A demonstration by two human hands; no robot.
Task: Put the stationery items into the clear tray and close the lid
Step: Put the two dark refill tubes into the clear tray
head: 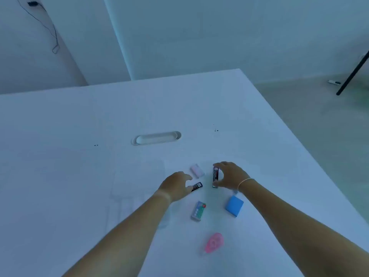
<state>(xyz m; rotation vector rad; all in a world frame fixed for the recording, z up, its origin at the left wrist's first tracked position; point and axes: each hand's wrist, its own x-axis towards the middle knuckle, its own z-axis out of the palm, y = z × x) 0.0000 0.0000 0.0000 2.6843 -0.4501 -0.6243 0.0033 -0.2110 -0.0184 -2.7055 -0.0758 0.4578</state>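
Note:
On the white table, my right hand (229, 175) pinches a slim black lead case (215, 174), holding it upright between thumb and fingers. My left hand (176, 185) closes its fingertips on a second black lead case (197, 186) that lies on the table. A pale pink eraser (197, 170) lies just beyond both hands. Nearer to me are a grey-green box (198, 210), a blue block (234, 206) and a pink tape dispenser (214, 242). A faint clear tray (139, 176) sits left of my left hand, its outline hard to make out.
A white oval cable slot (156, 138) is set into the table further back. The table's right edge runs diagonally past the blue block. A black pole (353, 72) leans at the far right over the floor.

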